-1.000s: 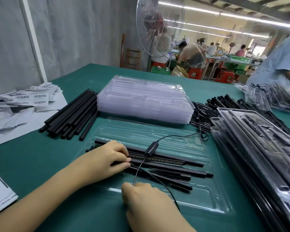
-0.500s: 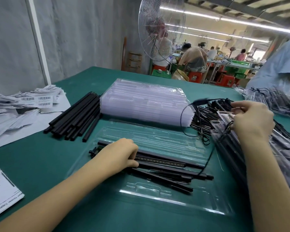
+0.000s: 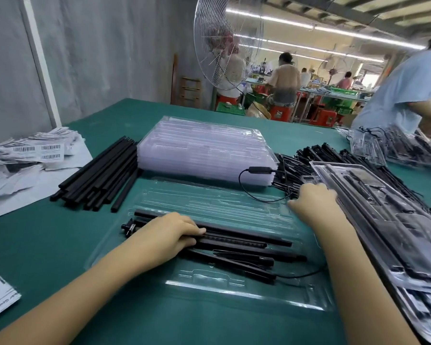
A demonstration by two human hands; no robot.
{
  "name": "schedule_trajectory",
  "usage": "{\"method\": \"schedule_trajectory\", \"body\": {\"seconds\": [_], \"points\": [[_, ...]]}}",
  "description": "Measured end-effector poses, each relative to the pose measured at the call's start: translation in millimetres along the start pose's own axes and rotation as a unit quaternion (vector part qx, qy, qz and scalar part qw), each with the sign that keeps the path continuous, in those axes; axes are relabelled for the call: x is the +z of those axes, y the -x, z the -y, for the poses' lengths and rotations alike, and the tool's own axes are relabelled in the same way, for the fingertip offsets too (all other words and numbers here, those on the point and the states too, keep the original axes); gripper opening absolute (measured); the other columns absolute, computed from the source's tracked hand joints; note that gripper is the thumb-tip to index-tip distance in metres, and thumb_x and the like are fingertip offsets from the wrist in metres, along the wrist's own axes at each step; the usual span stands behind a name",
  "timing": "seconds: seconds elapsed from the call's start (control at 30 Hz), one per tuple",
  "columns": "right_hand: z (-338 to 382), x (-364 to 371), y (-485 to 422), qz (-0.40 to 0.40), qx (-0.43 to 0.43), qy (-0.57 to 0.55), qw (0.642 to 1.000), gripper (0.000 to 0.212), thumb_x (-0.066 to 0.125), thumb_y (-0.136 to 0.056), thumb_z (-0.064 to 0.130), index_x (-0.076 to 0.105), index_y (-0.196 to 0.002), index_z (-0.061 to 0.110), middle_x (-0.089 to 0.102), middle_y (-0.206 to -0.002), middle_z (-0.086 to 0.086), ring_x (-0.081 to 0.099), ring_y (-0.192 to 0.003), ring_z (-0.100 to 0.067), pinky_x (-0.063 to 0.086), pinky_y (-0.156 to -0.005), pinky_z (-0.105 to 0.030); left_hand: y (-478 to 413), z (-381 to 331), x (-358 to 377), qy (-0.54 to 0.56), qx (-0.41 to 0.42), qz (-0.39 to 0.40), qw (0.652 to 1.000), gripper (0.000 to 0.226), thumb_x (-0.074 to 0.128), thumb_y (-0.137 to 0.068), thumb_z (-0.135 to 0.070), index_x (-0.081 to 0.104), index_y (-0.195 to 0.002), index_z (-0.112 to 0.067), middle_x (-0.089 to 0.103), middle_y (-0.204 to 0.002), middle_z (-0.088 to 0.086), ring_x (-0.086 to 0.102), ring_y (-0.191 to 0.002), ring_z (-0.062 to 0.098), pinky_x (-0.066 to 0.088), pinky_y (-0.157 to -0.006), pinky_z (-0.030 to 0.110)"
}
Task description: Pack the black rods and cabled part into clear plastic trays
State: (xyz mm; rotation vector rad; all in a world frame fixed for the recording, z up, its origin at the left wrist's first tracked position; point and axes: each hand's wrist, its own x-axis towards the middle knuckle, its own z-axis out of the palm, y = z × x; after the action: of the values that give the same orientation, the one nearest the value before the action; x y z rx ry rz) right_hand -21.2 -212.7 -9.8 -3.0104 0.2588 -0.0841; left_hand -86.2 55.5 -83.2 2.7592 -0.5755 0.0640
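The right hand (image 3: 311,204) has dropped to the far right corner of the open tray (image 3: 234,298), grip hidden; the cabled part (image 3: 259,170) now rests on the empty-tray stack (image 3: 204,148). The left hand (image 3: 169,235) presses flat fingers on the black rods (image 3: 246,241) in that tray. Green table (image 3: 47,240): packed trays (image 3: 383,220) crowd its right edge, loose rods (image 3: 97,180) lie left.

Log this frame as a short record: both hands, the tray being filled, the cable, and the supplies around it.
left hand: rests flat on the black rods in the open clear tray
right hand: at the edge of the packed trays, beside the cable; grip hidden
cable: its inline box lies on the stack of empty trays
loose rods: piled left of that stack
barcode slips: far left
stage: rods in tray, inline box not yet in it
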Motion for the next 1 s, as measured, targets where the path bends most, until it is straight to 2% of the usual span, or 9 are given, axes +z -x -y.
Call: {"method": "schedule_trajectory", "body": {"seconds": [0.23, 0.4, 0.47, 0.53, 0.7, 0.8, 0.87, 0.93, 1.0], "points": [[11, 11, -12, -0.162, -0.075, -0.063, 0.982, 0.026, 0.046, -0.085, 0.002, 0.057, -0.108, 0.000, 0.055, -0.111, -0.021, 0.045, -0.107, -0.036, 0.040, -0.084, -0.040, 6, 11, 13, 0.061, -0.009, -0.033, 0.998, 0.031, 0.050, -0.097, -0.036, 0.056, -0.126, -0.044, 0.054, -0.124, -0.030, 0.048, -0.114, 0.000, 0.035, -0.103, 0.028], [37, 20, -22, -0.325, -0.204, -0.047, 0.922, 0.023, 0.047, -0.080, -0.010, 0.059, -0.099, -0.003, 0.060, -0.104, -0.020, 0.048, -0.103, -0.032, 0.036, -0.088, -0.033, 12, 16, 17, 0.069, -0.012, -0.045, 0.997, 0.030, 0.047, -0.097, -0.041, 0.052, -0.124, -0.054, 0.049, -0.116, -0.040, 0.042, -0.107, -0.008, 0.035, -0.101, 0.025], [53, 22, -33, -0.298, -0.279, 0.011, 0.913, 0.034, 0.047, -0.083, -0.004, 0.058, -0.115, 0.003, 0.052, -0.127, -0.022, 0.040, -0.123, -0.034, 0.031, -0.103, -0.040, 12, 17, 16, 0.073, -0.009, -0.051, 0.996, 0.030, 0.047, -0.096, -0.041, 0.051, -0.123, -0.055, 0.052, -0.118, -0.037, 0.043, -0.107, -0.007, 0.036, -0.100, 0.025], [69, 25, -43, -0.200, -0.304, 0.095, 0.926, 0.041, 0.045, -0.091, 0.011, 0.049, -0.132, 0.015, 0.037, -0.142, -0.019, 0.029, -0.133, -0.033, 0.026, -0.106, -0.044, 11, 18, 15, 0.073, -0.008, -0.051, 0.996, 0.029, 0.047, -0.096, -0.041, 0.050, -0.121, -0.057, 0.053, -0.118, -0.038, 0.044, -0.108, -0.006, 0.037, -0.099, 0.025], [88, 15, -57, -0.088, -0.278, 0.238, 0.926, 0.033, 0.042, -0.093, 0.003, 0.055, -0.121, 0.013, 0.046, -0.131, -0.018, 0.060, -0.100, -0.030, 0.039, -0.065, -0.033, 10, 17, 13, 0.074, -0.009, -0.055, 0.996, 0.029, 0.046, -0.096, -0.043, 0.046, -0.116, -0.063, 0.046, -0.109, -0.046, 0.044, -0.108, -0.006, 0.037, -0.099, 0.026], [86, -2, -61, -0.077, -0.288, 0.243, 0.923, 0.029, 0.040, -0.091, -0.001, 0.051, -0.116, 0.007, 0.060, -0.111, -0.012, 0.060, -0.096, -0.029, 0.039, -0.063, -0.033, 11, 18, 13, 0.082, -0.010, -0.057, 0.995, 0.030, 0.048, -0.096, -0.042, 0.043, -0.111, -0.067, 0.045, -0.105, -0.050, 0.044, -0.107, -0.007, 0.037, -0.099, 0.028], [78, -20, -64, -0.064, -0.242, 0.118, 0.961, 0.025, 0.040, -0.093, 0.004, 0.045, -0.117, 0.006, 0.059, -0.100, -0.012, 0.061, -0.084, -0.028, 0.044, -0.058, -0.032, 11, 18, 13, 0.088, -0.011, -0.059, 0.994, 0.031, 0.049, -0.095, -0.042, 0.042, -0.107, -0.070, 0.045, -0.103, -0.052, 0.044, -0.106, -0.008, 0.037, -0.099, 0.028], [67, -49, -68, -0.049, -0.170, -0.157, 0.972, 0.030, 0.040, -0.094, 0.005, 0.037, -0.123, 0.011, 0.055, -0.090, -0.012, 0.059, -0.062, -0.023, 0.048, -0.044, -0.028, 11, 17, 14, 0.092, -0.010, -0.060, 0.994, 0.032, 0.049, -0.095, -0.042, 0.041, -0.104, -0.072, 0.045, -0.103, -0.052, 0.043, -0.106, -0.009, 0.037, -0.100, 0.028], [52, -83, -68, -0.018, -0.130, -0.462, 0.877, 0.047, 0.041, -0.093, -0.002, 0.033, -0.133, 0.022, 0.057, -0.089, -0.014, 0.058, -0.049, -0.018, 0.047, -0.038, -0.023, 10, 17, 14, 0.092, -0.010, -0.059, 0.994, 0.032, 0.049, -0.095, -0.042, 0.040, -0.104, -0.072, 0.045, -0.105, -0.050, 0.042, -0.106, -0.010, 0.036, -0.100, 0.028]]}}
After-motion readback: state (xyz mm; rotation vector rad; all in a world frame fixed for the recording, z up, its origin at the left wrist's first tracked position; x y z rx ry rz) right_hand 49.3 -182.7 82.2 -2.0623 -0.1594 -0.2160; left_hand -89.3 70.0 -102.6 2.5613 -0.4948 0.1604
